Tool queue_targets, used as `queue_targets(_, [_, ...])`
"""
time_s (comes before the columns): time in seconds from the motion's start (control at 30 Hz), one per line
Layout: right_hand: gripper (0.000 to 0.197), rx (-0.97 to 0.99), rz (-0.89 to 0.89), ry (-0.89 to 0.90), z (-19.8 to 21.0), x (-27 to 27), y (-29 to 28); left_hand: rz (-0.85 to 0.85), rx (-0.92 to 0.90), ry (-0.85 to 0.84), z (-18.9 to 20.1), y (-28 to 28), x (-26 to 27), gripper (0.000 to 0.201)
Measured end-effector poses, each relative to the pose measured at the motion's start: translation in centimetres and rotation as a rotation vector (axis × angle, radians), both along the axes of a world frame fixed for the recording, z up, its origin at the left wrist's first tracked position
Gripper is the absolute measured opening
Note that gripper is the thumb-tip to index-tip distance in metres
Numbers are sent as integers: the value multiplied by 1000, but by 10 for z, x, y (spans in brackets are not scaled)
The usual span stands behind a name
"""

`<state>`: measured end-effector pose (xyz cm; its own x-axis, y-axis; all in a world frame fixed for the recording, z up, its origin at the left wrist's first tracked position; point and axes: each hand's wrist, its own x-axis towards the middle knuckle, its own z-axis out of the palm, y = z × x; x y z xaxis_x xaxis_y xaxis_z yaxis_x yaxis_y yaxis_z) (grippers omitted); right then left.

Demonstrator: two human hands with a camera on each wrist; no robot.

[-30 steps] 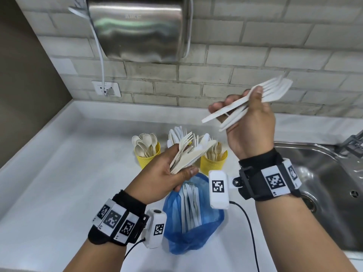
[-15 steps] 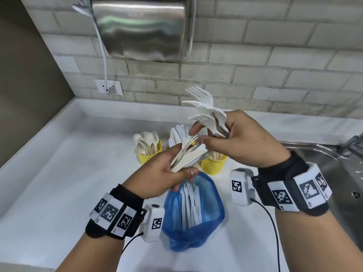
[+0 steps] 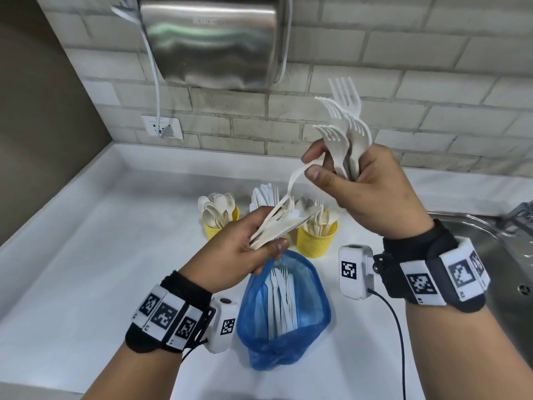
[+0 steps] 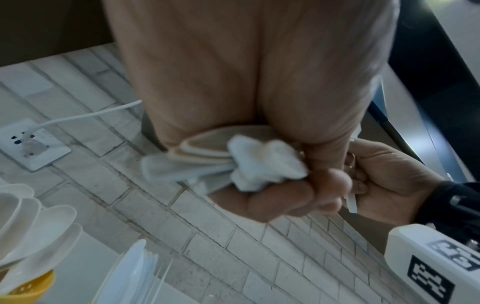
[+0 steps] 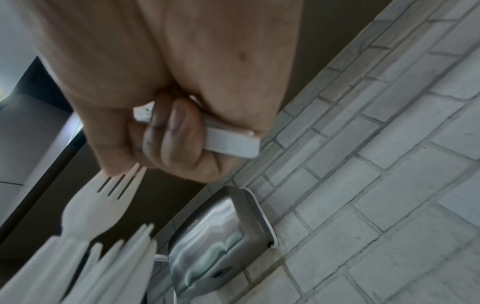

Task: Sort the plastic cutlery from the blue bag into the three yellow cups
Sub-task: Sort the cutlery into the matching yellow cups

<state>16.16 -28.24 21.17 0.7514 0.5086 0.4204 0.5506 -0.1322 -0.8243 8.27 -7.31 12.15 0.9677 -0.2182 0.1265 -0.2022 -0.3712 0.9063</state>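
The blue bag (image 3: 284, 316) lies nearest on the white surface (image 3: 86, 269), mouth open, with white cutlery inside. Above it the left hand (image 3: 239, 249) is held palm up, its grip clenched around a mixed bundle of cutlery (image 3: 284, 219). The right hand (image 3: 366, 192) is raised higher, grasping a bunch of forks (image 3: 346, 131) upright in the fist, while thumb and forefinger pinch one more fork (image 3: 297, 177) whose head is in the left bundle. Behind stand the three yellow cups (image 3: 317, 241), close together. Left of them the surface is free up to the wall corner; on the right is the sink (image 3: 490, 246).
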Motion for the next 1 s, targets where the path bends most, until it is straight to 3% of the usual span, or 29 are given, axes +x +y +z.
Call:
queue_targets(0.13, [22,-44,120,94,-3,0,1,17,57,-41,2,-4,0,33])
queue_targets(0.27, [2,14,128,103,-5,-1,1,42,116,-99,4,-5,0,36])
queue_targets(0.37, [22,73,113,113,-7,0,2,108,232,-172,2,-4,2,40])
queue_targets(0.6, [16,639,66,354,-12,13,1,294,500,-299,0,-2,1,55])
queue_targets(0.77, [17,1047,64,579,-16,25,-10,330,555,-321,2,-4,1,59])
queue_targets(0.9, [22,1274,-67,542,-21,29,-15,335,542,-312,2,-4,1,56])
queue_targets(1.0, [17,1232,-245,476,-19,29,-17,332,525,-301,2,-4,2,54])
